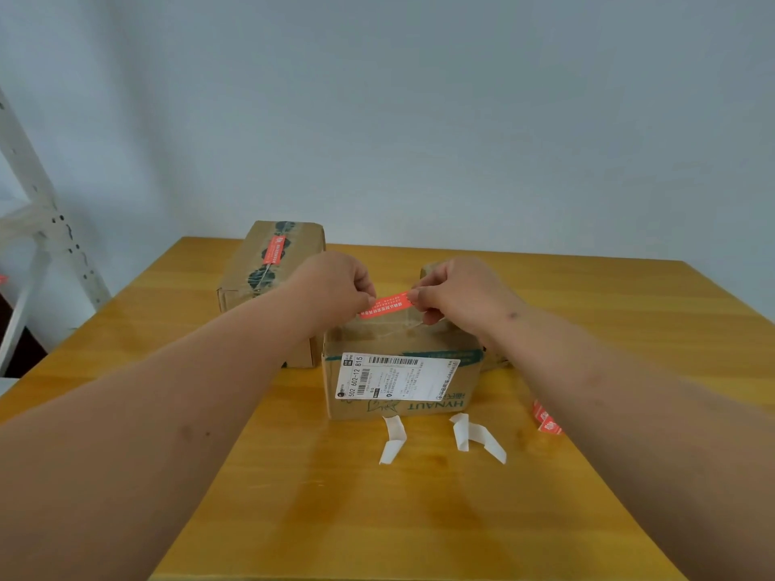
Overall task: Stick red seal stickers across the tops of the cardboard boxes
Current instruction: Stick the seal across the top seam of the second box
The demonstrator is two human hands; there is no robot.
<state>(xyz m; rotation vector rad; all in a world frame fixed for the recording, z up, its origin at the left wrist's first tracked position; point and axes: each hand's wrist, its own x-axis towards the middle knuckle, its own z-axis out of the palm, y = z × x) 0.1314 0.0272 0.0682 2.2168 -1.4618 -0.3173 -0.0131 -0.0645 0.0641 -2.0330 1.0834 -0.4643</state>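
A cardboard box [398, 406] with a white shipping label on its front stands in the middle of the wooden table [335, 496]. Just above its taped top, a red seal sticker [386, 306] is stretched between my hands. My left hand [335, 287] pinches the sticker's left end and my right hand [457, 295] pinches its right end. A second cardboard box [268, 278] stands behind to the left, with a red sticker [273, 249] across its top.
Two white backing strips [392, 440] [478, 438] lie in front of the near box. More red stickers [545, 419] lie on the table by my right forearm. A white metal rack [37, 211] stands at the left; a wall is behind the table.
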